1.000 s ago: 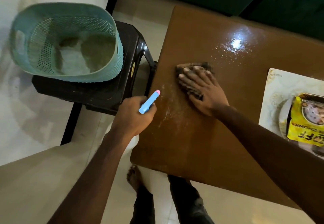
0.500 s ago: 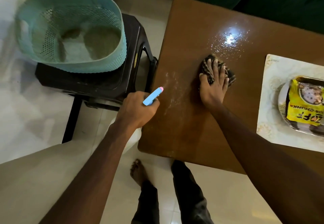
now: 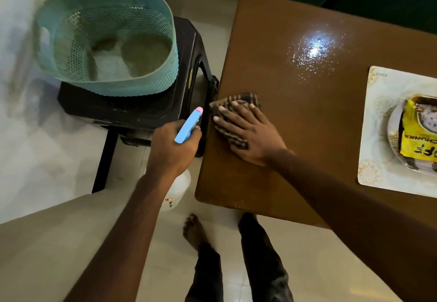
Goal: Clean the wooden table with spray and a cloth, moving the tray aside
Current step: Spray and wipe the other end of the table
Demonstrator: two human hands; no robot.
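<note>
At the bottom of the view stand the person's legs in dark trousers, one bare foot (image 3: 192,230) on the pale floor tiles. Just above it, the left hand (image 3: 173,145) is curled tight round the neck of a white plastic spray bottle (image 3: 176,191), held off the table's near left corner. The bottle's white body hangs below the fist. Its light-blue trigger head rises out of the grip, long axis running from lower left up to the right, and its pink nozzle tip points away from the person towards the table edge.

Just right of it, across that edge and not touching, the right hand (image 3: 250,133) lies flat with fingers straight and spread. It presses a crumpled dark-and-pale striped cloth (image 3: 246,98) onto the brown wooden table (image 3: 307,124). The fingertips point left and away. The cloth sits at the table's left edge, sticking out beyond the fingertips and under the thumb.

Further right, well apart from both hands, lies a rectangular cream tray with gold ornament (image 3: 376,122); it bears a yellow printed packet (image 3: 416,141) and is cut off by the frame. Further back, spray droplets (image 3: 312,51) glint on the wood. Left of the table, a black plastic stool (image 3: 151,110) carries a teal perforated plastic basket (image 3: 106,84).
</note>
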